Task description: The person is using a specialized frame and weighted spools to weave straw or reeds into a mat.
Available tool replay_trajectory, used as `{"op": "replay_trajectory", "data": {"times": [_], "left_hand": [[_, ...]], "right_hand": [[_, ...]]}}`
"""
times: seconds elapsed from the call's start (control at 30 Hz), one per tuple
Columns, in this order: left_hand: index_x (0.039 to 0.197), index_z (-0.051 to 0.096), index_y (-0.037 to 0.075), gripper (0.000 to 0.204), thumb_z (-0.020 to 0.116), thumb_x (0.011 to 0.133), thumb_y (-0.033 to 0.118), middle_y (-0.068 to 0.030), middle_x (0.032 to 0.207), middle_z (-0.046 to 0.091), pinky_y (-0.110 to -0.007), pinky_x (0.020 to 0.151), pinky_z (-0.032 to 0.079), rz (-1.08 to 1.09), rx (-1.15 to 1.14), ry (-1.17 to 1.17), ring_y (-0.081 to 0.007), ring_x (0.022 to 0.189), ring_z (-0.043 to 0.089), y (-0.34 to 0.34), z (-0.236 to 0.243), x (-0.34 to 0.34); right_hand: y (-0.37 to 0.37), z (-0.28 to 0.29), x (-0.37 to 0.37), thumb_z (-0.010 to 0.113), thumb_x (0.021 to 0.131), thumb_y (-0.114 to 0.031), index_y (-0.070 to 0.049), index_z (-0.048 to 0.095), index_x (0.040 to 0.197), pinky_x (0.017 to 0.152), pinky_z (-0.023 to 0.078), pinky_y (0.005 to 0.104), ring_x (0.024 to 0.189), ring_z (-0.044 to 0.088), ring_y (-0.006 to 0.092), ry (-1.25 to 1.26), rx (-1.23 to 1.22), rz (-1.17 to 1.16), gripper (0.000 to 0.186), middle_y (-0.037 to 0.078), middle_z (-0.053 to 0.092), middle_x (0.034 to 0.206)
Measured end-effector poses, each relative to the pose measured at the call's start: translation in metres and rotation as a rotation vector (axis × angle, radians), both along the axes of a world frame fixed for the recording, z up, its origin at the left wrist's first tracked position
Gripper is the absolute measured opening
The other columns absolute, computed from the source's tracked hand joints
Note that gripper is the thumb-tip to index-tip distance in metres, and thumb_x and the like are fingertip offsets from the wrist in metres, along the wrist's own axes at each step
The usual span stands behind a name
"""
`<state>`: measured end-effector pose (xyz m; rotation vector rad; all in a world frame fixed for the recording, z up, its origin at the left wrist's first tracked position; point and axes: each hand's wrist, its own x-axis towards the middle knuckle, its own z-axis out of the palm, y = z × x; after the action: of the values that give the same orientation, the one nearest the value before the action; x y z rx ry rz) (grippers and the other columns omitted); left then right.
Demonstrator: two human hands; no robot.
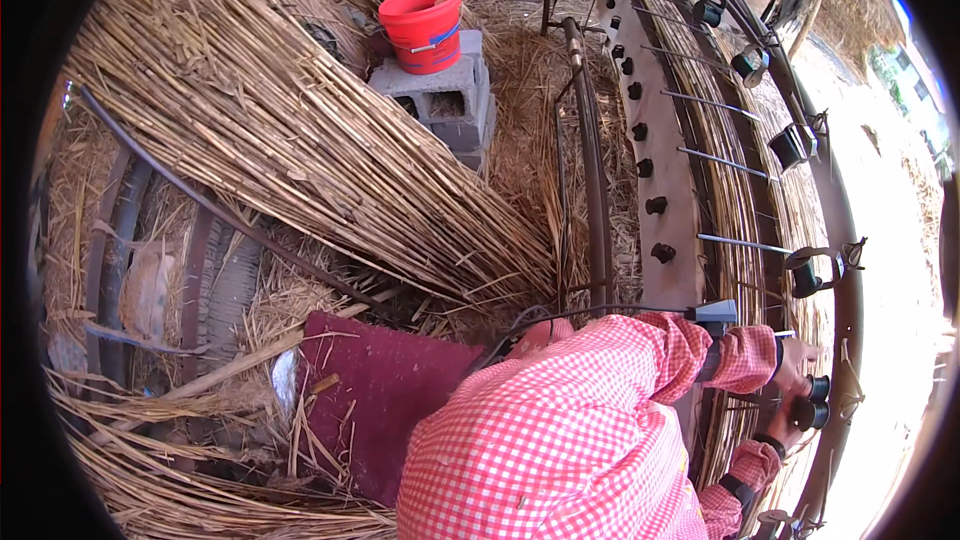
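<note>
My arms, in red-and-white checked sleeves, reach to the right side over a long rack of reeds (745,190). My left hand (795,365) is the farther one and closes about a black spool (820,387). Just nearer, my right hand (784,428) grips another black spool (812,414). The two spools are side by side, nearly touching, at the rack's outer rail (836,340). Glare washes out some of the fingers, and any cord between the spools is too fine to make out.
More black spools (789,147) hang along the outer rail; black knobs (655,205) line the inner board (668,270). Thin metal rods (740,242) cross the reeds. A large reed bundle (330,160), a red bucket (422,35) on concrete blocks (450,90) and a maroon mat (375,380) are left.
</note>
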<state>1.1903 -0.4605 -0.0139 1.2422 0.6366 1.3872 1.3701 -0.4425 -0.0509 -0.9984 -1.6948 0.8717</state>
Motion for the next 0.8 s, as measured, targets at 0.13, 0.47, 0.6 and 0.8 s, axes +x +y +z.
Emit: {"op": "replay_trajectory", "data": {"times": [0.13, 0.47, 0.6, 0.8], "left_hand": [[0.121, 0.039, 0.002, 0.093, 0.077, 0.045, 0.037, -0.0184, 0.108, 0.049, -0.036, 0.089, 0.036, 0.261, 0.426, 0.687, -0.0330, 0.100, 0.048, -0.020, 0.030, -0.001], [0.107, 0.054, 0.010, 0.055, 0.067, 0.060, 0.035, -0.0118, 0.084, 0.056, -0.035, 0.067, 0.047, 0.545, 0.502, 0.957, -0.0271, 0.078, 0.057, -0.062, 0.027, -0.038], [0.111, 0.053, 0.017, 0.058, 0.071, 0.058, 0.030, -0.0064, 0.084, 0.055, -0.032, 0.064, 0.048, 0.683, 0.509, 1.135, -0.0225, 0.076, 0.057, -0.092, 0.012, -0.067], [0.110, 0.055, 0.020, 0.057, 0.072, 0.056, 0.029, -0.0060, 0.082, 0.052, -0.032, 0.063, 0.047, 0.327, 0.493, 1.458, -0.0212, 0.074, 0.055, -0.199, -0.024, -0.085]], "right_hand": [[0.007, -0.031, 0.022, 0.045, 0.083, -0.024, -0.007, 0.037, 0.122, 0.089, 0.037, 0.0349, 0.106, 0.045, 0.0207, -0.398, 0.148, 0.139, 0.044, 0.008, 0.046, 0.118], [-0.057, 0.016, -0.025, 0.031, 0.089, -0.033, 0.002, 0.051, 0.104, 0.083, 0.044, 0.0325, 0.090, 0.056, 0.0236, -0.093, -0.518, 0.314, 0.042, 0.013, 0.057, 0.097], [-0.089, 0.059, -0.053, 0.055, 0.073, -0.002, 0.003, 0.056, 0.077, 0.066, 0.046, 0.0319, 0.074, 0.058, 0.0290, -0.476, 0.251, 0.237, 0.007, 0.016, 0.059, 0.082], [0.041, 0.014, -0.004, 0.051, 0.073, -0.024, -0.006, 0.063, 0.078, 0.071, 0.047, 0.0390, 0.081, 0.058, 0.0329, -0.943, 0.122, -0.411, 0.023, 0.018, 0.060, 0.081]]}}
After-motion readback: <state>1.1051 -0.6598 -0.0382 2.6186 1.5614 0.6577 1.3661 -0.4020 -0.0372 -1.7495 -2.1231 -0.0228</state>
